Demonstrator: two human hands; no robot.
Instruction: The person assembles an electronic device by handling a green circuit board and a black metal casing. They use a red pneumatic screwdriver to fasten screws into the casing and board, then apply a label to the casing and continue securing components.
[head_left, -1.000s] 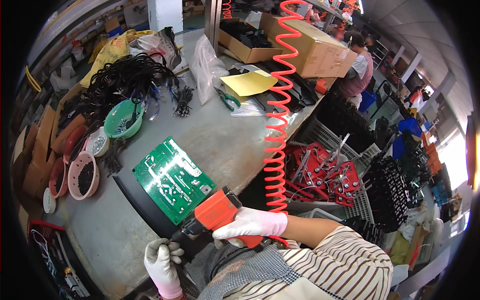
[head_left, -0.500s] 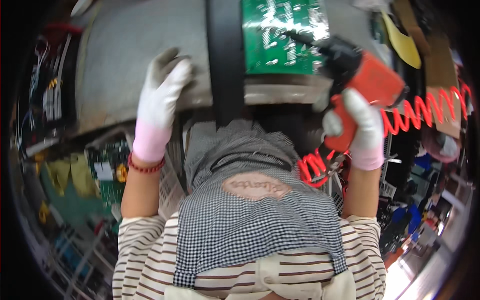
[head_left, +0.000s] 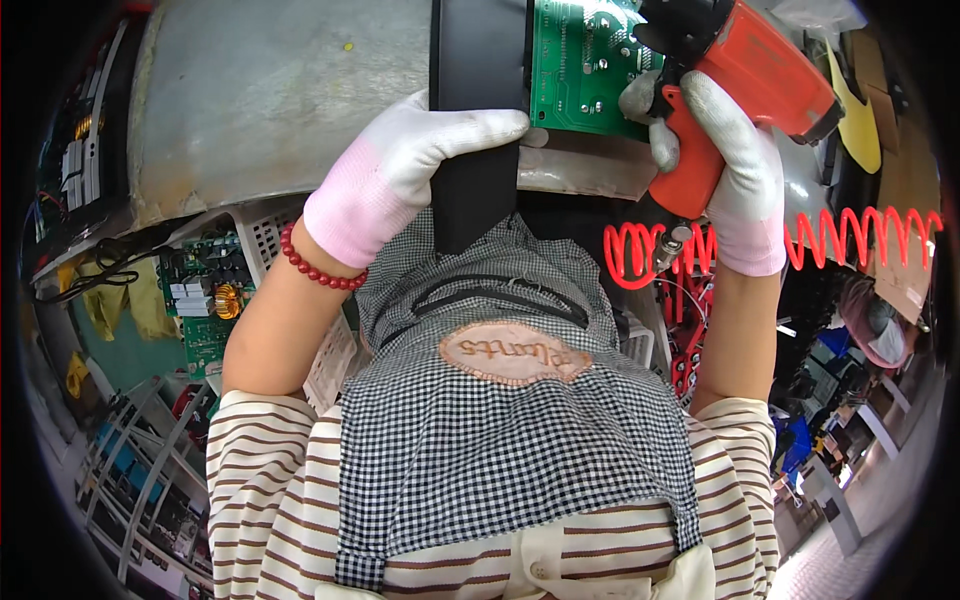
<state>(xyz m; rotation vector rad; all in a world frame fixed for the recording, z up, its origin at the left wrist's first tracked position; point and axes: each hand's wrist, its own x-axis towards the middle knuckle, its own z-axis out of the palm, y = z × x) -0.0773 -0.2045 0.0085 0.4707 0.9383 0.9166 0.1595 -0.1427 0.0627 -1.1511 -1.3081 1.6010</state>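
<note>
My right hand (head_left: 743, 150), in a white and pink glove, is closed around the handle of a red and black pistol-grip air screwdriver (head_left: 768, 68). The tool's front end lies over a green circuit board (head_left: 572, 85), and its tip is cut off by the frame's upper edge. A flat black panel (head_left: 480, 55) runs along the board's left side and juts over the bench edge toward my apron. My left hand (head_left: 405, 155), gloved likewise, grips this panel with the thumb across its top; a fingertip shows at its right edge and the other fingers are hidden beneath.
A coiled red air hose (head_left: 840, 237) trails from the tool to the right. The grey bench top (head_left: 270, 90) stretches left. Another green circuit board (head_left: 205, 300) with a copper coil sits low on the left, beside a white plastic basket (head_left: 262, 238). A yellow piece (head_left: 858, 125) hangs at right.
My left hand has moved right from above the bench and taken hold of the black panel. The air screwdriver has shifted up and slightly right. The board and panel now appear higher and further right.
</note>
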